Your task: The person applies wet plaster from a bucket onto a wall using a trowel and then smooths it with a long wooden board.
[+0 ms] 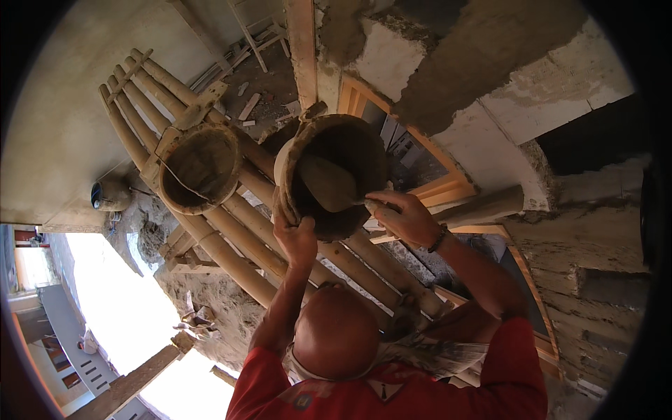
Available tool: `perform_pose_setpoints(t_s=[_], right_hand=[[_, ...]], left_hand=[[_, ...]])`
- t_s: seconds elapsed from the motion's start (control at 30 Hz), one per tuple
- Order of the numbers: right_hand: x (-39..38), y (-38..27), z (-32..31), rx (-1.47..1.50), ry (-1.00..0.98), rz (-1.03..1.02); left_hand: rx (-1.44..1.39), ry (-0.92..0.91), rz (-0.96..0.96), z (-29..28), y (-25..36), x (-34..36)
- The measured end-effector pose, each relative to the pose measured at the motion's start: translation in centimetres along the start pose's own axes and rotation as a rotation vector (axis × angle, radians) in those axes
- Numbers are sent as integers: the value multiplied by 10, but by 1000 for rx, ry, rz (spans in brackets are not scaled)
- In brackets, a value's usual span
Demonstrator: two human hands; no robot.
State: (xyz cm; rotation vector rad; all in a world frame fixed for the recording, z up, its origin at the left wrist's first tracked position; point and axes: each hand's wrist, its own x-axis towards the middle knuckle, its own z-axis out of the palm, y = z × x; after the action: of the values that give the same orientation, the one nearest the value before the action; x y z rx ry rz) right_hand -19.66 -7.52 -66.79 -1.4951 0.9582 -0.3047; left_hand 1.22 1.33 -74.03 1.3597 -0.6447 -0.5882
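My left hand (297, 236) grips the near left edge of a mud-caked bucket (365, 148), with its mouth facing up toward me. In my right hand (407, 218), fingers close round the handle of a trowel (327, 183). The trowel's broad blade, coated in grey-brown mortar, lies inside the bucket's mouth. How much mortar the bucket holds is hard to tell in the shadow. Left of it, a second dirty bucket (210, 206) with a wire handle stands on bamboo poles (239, 260), touched by neither hand.
The bamboo poles form a platform with gaps, above rubble-strewn ground. A partly plastered wall (483, 66) and wooden window frames (444, 183) stand close on the right. A barrel (110, 196) sits below at the left, and a wooden post (302, 52) rises ahead.
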Motion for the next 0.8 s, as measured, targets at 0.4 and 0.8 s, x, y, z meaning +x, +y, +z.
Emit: perform_pose_setpoints(t_s=[0.4, 0.8], right_hand=[[-45, -52, -77, -483, -122, -152], [-57, -75, -176, -434, 510, 60]], left_hand=[[-5, 103, -222, -48, 1, -25], [39, 117, -318, -52, 3, -36]])
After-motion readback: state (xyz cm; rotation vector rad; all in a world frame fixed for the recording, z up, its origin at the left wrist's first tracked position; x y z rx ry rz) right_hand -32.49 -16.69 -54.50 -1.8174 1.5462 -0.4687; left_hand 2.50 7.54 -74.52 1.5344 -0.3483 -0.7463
